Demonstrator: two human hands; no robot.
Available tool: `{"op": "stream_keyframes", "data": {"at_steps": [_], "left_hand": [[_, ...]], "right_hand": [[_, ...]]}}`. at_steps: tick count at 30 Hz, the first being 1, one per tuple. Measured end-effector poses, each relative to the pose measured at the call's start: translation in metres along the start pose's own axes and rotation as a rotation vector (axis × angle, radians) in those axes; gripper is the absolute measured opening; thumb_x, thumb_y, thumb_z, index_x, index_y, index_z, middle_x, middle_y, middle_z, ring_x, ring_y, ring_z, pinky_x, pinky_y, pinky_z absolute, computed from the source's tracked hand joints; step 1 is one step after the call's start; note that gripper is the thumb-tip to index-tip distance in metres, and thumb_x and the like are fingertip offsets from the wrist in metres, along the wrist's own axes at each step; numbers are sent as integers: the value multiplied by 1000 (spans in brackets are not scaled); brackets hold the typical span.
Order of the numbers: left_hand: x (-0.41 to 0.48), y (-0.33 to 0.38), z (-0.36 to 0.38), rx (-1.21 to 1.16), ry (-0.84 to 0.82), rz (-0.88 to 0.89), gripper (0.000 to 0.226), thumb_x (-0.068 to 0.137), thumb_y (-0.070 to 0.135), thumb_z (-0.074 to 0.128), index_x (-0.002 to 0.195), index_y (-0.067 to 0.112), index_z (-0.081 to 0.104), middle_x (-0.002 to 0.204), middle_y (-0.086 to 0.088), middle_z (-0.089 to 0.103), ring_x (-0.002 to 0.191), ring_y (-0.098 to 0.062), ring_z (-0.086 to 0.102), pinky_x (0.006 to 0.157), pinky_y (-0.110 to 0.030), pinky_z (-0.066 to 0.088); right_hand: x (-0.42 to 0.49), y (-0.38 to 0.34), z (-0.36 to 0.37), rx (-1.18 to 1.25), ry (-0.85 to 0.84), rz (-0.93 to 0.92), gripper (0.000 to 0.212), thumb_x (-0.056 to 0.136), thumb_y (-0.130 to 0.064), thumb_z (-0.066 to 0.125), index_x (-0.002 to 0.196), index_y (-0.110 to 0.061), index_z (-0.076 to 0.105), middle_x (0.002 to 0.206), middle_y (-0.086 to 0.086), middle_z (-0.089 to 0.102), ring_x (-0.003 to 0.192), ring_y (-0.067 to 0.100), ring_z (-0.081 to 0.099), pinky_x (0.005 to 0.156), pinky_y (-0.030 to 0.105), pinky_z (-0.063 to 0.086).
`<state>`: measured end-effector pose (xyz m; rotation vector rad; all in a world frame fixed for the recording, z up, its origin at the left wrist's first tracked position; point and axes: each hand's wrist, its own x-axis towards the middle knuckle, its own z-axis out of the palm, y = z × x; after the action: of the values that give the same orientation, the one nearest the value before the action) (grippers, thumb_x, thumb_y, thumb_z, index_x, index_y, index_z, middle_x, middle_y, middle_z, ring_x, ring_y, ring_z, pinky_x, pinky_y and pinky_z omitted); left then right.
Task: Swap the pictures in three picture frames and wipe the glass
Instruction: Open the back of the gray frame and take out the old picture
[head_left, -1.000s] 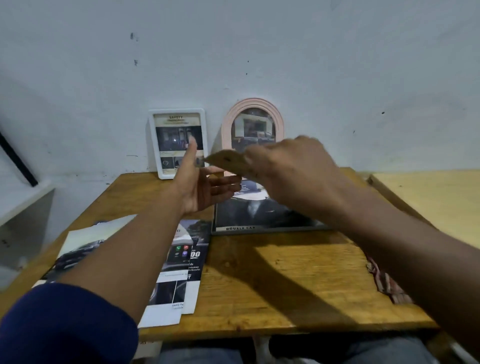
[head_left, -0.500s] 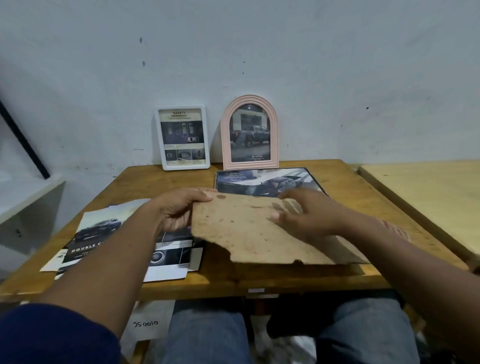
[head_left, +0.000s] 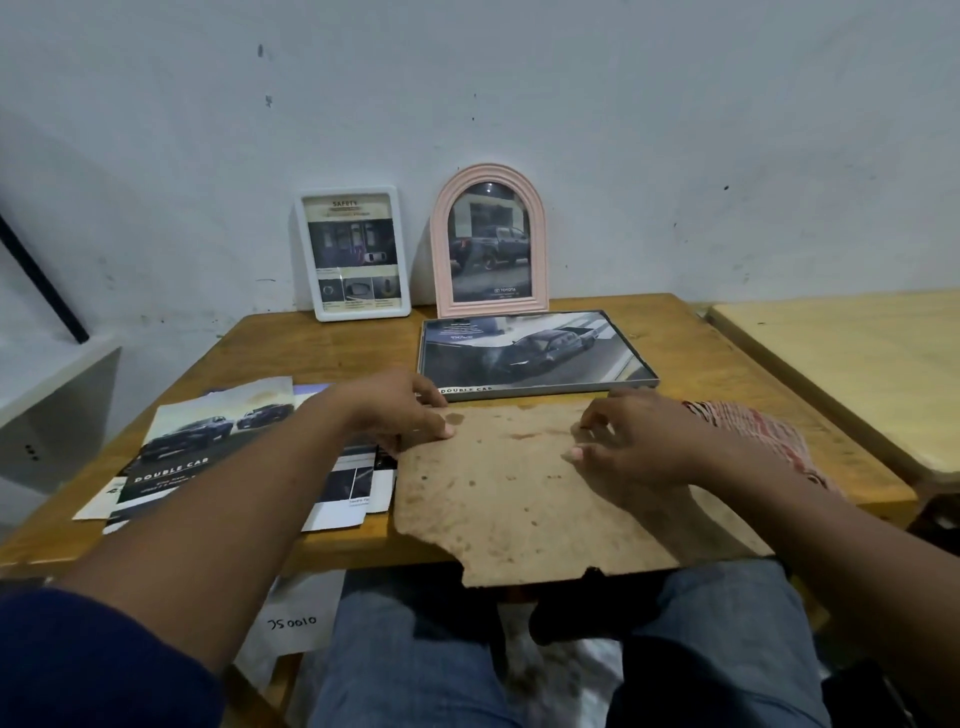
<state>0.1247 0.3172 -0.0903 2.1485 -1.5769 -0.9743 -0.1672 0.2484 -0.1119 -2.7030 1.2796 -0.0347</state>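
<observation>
My left hand (head_left: 400, 410) grips the far left corner of the stained backing board (head_left: 519, 499), which lies at the table's (head_left: 727, 353) near edge, overhanging it. My right hand (head_left: 639, 447) rests on it, fingers bent; whether it grips I cannot tell. The black picture frame (head_left: 535, 353) lies flat just beyond.

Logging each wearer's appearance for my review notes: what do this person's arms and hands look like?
The left hand and right hand are bare: no gloves, no watch showing. The left arm carries a dark navy sleeve near the upper arm, with the forearm uncovered. The right arm shows no sleeve within the frame.
</observation>
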Motion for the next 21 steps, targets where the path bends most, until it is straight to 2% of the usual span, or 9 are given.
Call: {"op": "stream_keyframes", "data": {"at_steps": [3,6,9,11,15,18,21], "left_hand": [[6,8,10,343,129,87,59,88,48,74,140,23,61,139,-1,59,121,-22,58,83,-30,48],[11,14,17,465,179,126,57,87,53,73,136,24,65,138,0,63,122,-21,59,94,-35,50],[12,17,18,428,131,146,54,88,47,75,135,22,66,140,-2,62,125,-22,57,97,-36,49],[12,16,16,412,121,151,51,89,45,75,133,22,67,137,-2,63,122,-21,59,92,-33,48],[21,9,7,320,241,188,35,90,41,75,117,19,73,112,1,70,96,-11,63,78,-28,51],[37,6,1,258,372,189,32,92,39,72,118,21,68,114,1,69,102,-16,63,86,-37,55],[58,7,-1,238,392,185,43,93,42,70,130,24,61,131,-2,57,114,-20,57,92,-38,52]], "right_hand": [[-1,1,4,-35,21,19,61,89,-67,52,136,-29,54,144,-2,47,132,21,43,106,43,43],[0,2,4,-23,16,34,61,90,-67,50,138,-30,52,148,-1,43,137,23,39,108,45,41],[4,5,2,-13,5,41,56,92,-63,52,137,-29,52,148,-1,44,134,23,42,106,44,43],[10,8,1,0,13,50,50,92,-58,56,133,-28,56,141,-1,50,128,23,47,102,42,47],[33,23,-1,87,187,146,32,93,-43,60,116,-22,66,117,4,64,102,20,57,88,41,54],[57,41,-9,122,265,299,39,91,-45,60,119,-18,66,124,11,61,113,31,55,94,46,51],[76,54,-16,58,169,433,45,93,-43,55,124,-12,61,132,16,53,122,38,45,95,45,44]]}}
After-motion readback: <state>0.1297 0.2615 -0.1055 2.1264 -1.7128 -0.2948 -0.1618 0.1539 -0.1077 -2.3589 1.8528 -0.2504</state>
